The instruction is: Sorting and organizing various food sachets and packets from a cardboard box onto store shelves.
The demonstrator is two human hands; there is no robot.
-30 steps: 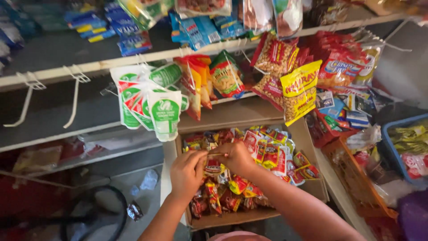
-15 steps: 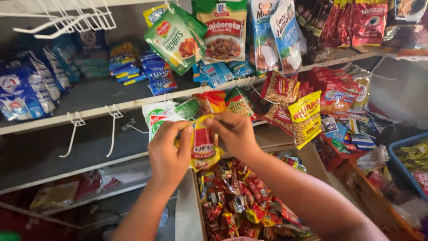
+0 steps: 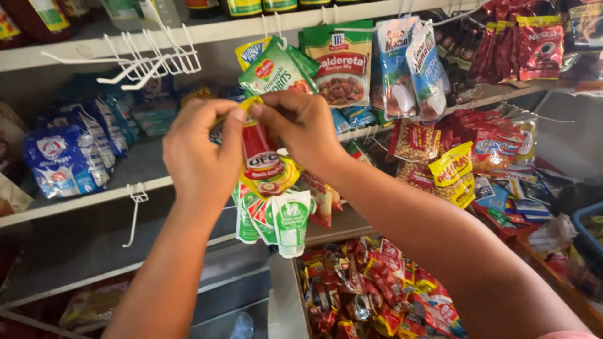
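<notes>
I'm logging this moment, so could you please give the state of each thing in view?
Red sauce pouch: held up by its top.
Left hand: pinching the pouch top.
Right hand: pinching the pouch top.
White wire hooks: bare.
Green pouches: hanging.
Cardboard box: open, holding sachets.

The sauce pouch (image 3: 264, 157) was red and yellow; at its six o'clock hung green-and-white pouches (image 3: 290, 220); the blue packets (image 3: 66, 160) at nine o'clock looked white-marked.

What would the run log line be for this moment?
left hand: pinching red sauce pouch top | right hand: pinching same top | pouch: raised before shelf pegs | below: box of sachets
</notes>
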